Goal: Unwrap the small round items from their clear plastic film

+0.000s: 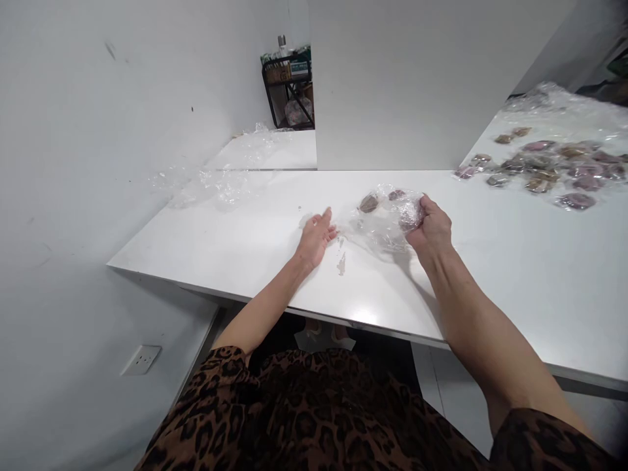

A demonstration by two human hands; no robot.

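- While the clear plastic bag (380, 232) lies over the middle of the white table (510, 275), between the two hands, its right end is gripped by the right hand (432, 226).
- Right fingers: closed around a bunched end, thumb on top, pinching film together with a reddish lump (411, 214) beneath it.
- Left hand (316, 239): fingers apart and loosely bent, beside the bag's left end; whether a fingertip touches film, cannot tell.
- Handling (judged): film thin, limp, slick, probably easy to tear; load light but uneven, the lumps liable to slide inside. Whether the lumps are brittle, cannot tell.
- Hold (judged): best taken by gathered film, or around a lump through the film; a single flat layer would likely slip.
- Contents of bag: a brownish lump (368, 203) towards the left, a small dark red one (396, 195) at the back, the reddish one at the right hand. Exact count obscured by glare.
- Right side: a spread of film-wrapped pieces (542, 167), brown, pink and purplish; separate or joined wraps, cannot tell.
- Left side: crumpled clear film (216, 186), no contents visible.
- Background: black rack (267, 82), boxes (299, 67) on its upper shelf, filled clear bag (298, 111) below; contents unclear.
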